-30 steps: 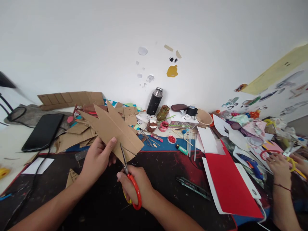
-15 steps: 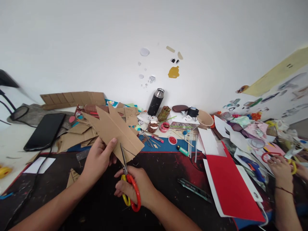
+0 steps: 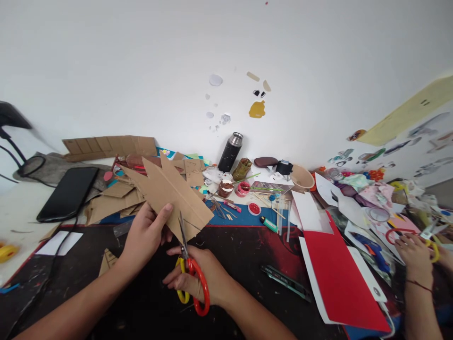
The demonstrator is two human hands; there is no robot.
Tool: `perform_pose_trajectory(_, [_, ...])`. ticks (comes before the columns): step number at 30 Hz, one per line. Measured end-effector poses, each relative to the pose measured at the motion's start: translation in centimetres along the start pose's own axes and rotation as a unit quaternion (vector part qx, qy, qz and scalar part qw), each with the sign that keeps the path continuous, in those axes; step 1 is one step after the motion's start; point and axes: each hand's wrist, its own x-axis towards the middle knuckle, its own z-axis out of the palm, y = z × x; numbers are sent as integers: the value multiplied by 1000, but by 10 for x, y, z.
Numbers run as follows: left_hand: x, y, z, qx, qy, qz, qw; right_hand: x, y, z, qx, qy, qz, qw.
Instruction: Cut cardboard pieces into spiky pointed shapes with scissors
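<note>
My left hand (image 3: 146, 231) grips a brown piece of cardboard (image 3: 173, 189) with pointed spikes along its upper left end, thumb on top and fingers beneath. A pair of scissors (image 3: 200, 288) with one red and one yellow handle loop is in my right hand (image 3: 201, 274), fingers through the loops. One scissor blade lies over the face of the cardboard near its lower edge, the other is hidden below it. Short dark lines mark the cardboard near that edge.
Cardboard scraps (image 3: 113, 203), paint jars (image 3: 225, 187) and a black flask (image 3: 230, 152) stand behind my hands. A utility knife (image 3: 286, 282) and red sheet (image 3: 343, 278) lie to the right. Another person's hand (image 3: 414, 255) holds scissors at far right. A black tablet (image 3: 67, 193) lies left.
The scissors' handle loops have spread a little wider apart, and my right fingers have shifted slightly left. My left hand still holds the cardboard in nearly the same place.
</note>
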Motion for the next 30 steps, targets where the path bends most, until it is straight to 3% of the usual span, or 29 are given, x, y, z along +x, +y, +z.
perform_pose_trajectory(8, [-3,3,3,0,-13,-2,1000,1,3,5,-26,43,7,999])
perform_pose_trajectory(18, [-9,3,7,-3,-32,-5,999,-1,-14,11,-15,56,47,997])
perform_pose_trajectory(30, [-8,2,9,-16,-29,-16,999,3,-15,14,-34,68,20,997])
